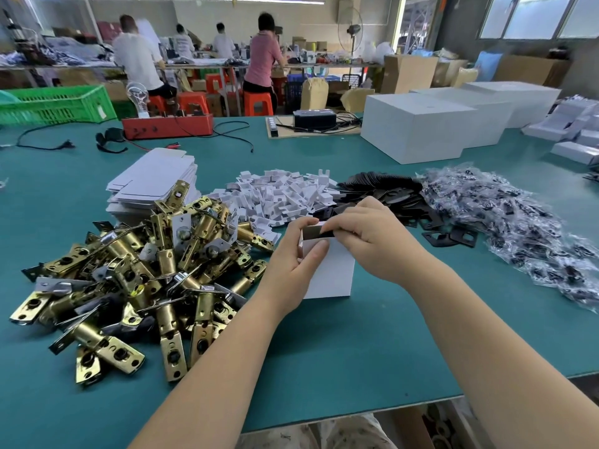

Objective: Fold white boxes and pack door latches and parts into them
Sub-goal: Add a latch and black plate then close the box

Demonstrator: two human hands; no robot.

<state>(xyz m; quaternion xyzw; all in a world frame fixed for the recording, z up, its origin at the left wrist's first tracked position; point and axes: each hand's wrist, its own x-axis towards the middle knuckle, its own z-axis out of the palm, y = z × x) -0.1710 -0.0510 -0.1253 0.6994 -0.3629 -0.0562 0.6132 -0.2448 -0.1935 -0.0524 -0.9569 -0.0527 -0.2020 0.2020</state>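
Observation:
A small white box stands upright on the green table in front of me. My left hand grips its left side near the open top. My right hand pinches a dark flat plate at the box's opening. A heap of brass door latches lies to the left. Behind it sits a stack of flat white box blanks. A pile of white card inserts, black strike plates and bagged screws stretch across the middle and right.
Large white cartons stand at the back right. A red device with cables, a power strip and a green crate sit along the far edge. Several people work at benches beyond. The table's near edge runs under my forearms.

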